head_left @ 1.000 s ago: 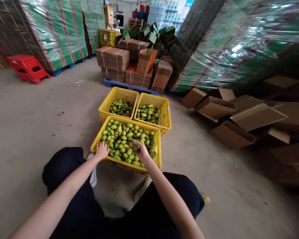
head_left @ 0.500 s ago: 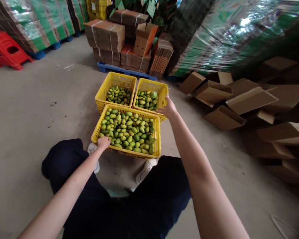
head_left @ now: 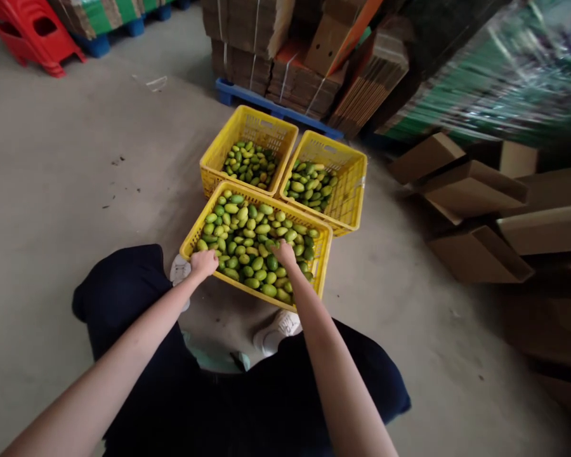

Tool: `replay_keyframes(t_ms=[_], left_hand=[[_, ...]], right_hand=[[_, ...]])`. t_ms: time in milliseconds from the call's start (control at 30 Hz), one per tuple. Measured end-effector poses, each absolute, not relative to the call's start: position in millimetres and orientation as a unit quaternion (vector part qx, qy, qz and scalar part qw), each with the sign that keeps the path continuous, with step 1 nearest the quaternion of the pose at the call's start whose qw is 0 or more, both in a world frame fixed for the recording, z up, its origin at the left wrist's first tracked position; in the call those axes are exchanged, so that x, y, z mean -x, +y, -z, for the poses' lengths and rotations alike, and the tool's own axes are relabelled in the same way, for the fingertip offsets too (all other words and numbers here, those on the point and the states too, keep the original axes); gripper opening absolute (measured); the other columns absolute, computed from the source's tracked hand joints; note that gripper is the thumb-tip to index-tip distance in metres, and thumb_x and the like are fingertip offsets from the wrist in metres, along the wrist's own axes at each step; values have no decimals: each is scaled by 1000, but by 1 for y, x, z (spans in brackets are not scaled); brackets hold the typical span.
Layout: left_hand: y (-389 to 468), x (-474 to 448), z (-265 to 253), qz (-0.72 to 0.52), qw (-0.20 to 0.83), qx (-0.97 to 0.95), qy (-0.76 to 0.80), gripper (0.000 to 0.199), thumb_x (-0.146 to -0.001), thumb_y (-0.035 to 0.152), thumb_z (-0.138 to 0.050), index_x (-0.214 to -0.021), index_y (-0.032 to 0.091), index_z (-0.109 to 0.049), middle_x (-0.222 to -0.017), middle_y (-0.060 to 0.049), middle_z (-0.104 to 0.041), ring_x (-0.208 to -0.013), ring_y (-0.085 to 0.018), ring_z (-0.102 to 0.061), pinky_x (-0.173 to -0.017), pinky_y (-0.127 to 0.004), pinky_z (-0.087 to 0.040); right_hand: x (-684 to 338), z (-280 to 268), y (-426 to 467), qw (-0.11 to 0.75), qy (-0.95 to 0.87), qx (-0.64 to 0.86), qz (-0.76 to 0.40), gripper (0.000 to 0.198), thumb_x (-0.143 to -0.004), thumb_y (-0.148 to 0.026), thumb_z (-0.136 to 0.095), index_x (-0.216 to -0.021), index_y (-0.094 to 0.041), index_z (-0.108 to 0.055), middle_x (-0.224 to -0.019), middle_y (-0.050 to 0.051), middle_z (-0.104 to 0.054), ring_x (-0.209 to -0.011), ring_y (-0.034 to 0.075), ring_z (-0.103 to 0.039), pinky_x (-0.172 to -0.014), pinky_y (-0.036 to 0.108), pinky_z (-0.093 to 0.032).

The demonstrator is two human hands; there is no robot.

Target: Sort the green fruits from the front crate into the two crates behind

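Between my feet stands a front yellow crate (head_left: pixel 254 293), filled with oval green-yellow fruits that look like small mangoes (head_left: pixel 245 244). My left hand (head_left: pixel 204 262) is closed around its near rim at the left corner. Over the right half of the pile, my right hand (head_left: pixel 284 252) has its fingers down among the fruits, closed at a green fruit (head_left: pixel 270 244); the fingertips are partly hidden. Against the far side of this crate stand a back-left yellow crate (head_left: pixel 209 166) and a back-right yellow crate (head_left: pixel 354 190), each partly filled with similar fruits.
Flat cardboard bundles (head_left: pixel 242 60) sit on a blue pallet (head_left: pixel 276 109) behind the crates. Open cardboard boxes (head_left: pixel 480 251) are heaped at the right, near a wrapped green stack (head_left: pixel 499 89). A red plastic stool (head_left: pixel 33 32) stands far left.
My right hand has come back from the back-right crate to the front crate's fruits. A larger-looking green fruit seen over the back-right crate no longer stands out. My left hand stays at the rim.
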State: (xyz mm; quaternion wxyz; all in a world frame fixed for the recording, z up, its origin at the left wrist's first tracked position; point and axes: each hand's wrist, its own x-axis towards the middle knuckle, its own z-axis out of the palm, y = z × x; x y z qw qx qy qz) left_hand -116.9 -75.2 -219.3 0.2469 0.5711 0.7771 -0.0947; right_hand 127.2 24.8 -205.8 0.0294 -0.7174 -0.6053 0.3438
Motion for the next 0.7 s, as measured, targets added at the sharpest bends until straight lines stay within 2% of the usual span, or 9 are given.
replay_keyframes(t_ms=[67, 167, 333, 433, 467, 533, 600, 700], left_hand=[[-75, 116, 217, 100, 250, -562, 782, 41, -94, 28, -35, -107, 17, -72, -103, -15, -73, -100, -28, -69, -79, -33, -49], [-74, 115, 215, 107, 252, -554, 786, 41, -94, 27, -35, -108, 17, -72, -102, -16, -73, -100, -28, -70, -79, -33, -49], [-70, 116, 219, 131, 269, -556, 776, 38, -92, 30, -39, -101, 19, -75, -102, -14, -74, -99, -27, -70, -78, -32, -50], [-68, 118, 221, 142, 269, -562, 769, 38, -92, 31, -40, -100, 21, -75, -103, -12, -75, -101, -27, -70, -79, -33, -50], [-68, 118, 221, 145, 268, -564, 768, 38, -92, 31, -40, -100, 21, -75, -103, -12, -75, -101, -27, -70, -79, -33, -50], [-67, 118, 221, 150, 268, -566, 765, 38, -91, 30, -40, -100, 21, -75, -104, -13, -75, -101, -27, -70, -78, -33, -50], [-68, 118, 219, 155, 270, -564, 765, 37, -90, 28, -41, -99, 19, -76, -105, -14, -75, -101, -28, -70, -77, -33, -50], [-67, 118, 216, 155, 274, -556, 769, 34, -90, 30, -44, -98, 20, -76, -106, -13, -75, -102, -28, -70, -76, -32, -49]], right_hand=[[-118, 214, 28, 4, -603, 729, -325, 33, -81, -28, -67, -110, -13, -60, -112, 19, -68, -118, 31, -59, -94, 36, -46], [-107, 218, 31, -18, -602, 738, -305, 30, -81, -23, -68, -108, -12, -61, -116, 22, -66, -119, 32, -59, -94, 37, -45], [-117, 190, 36, -11, -614, 728, -304, 21, -76, -27, -72, -93, -16, -65, -100, 17, -71, -108, 32, -64, -86, 36, -48], [-143, 151, 34, 44, -629, 717, -297, 28, -70, -30, -77, -93, -18, -65, -95, 13, -71, -100, 30, -65, -83, 34, -47], [-153, 136, 30, 80, -629, 715, -295, 32, -68, -32, -78, -94, -19, -65, -92, 10, -71, -94, 27, -65, -81, 34, -47], [-172, 109, 19, 264, -582, 695, -331, 36, -61, -34, -81, -90, -20, -64, -80, 3, -68, -77, 22, -62, -71, 32, -47], [-184, 89, 7, 425, -485, 627, -437, 34, -60, -35, -81, -84, -19, -63, -74, -1, -64, -64, 15, -54, -60, 28, -44], [-187, 73, -4, 563, -299, 503, -584, 26, -62, -33, -80, -75, -19, -62, -70, -3, -60, -55, 9, -47, -51, 24, -40]])
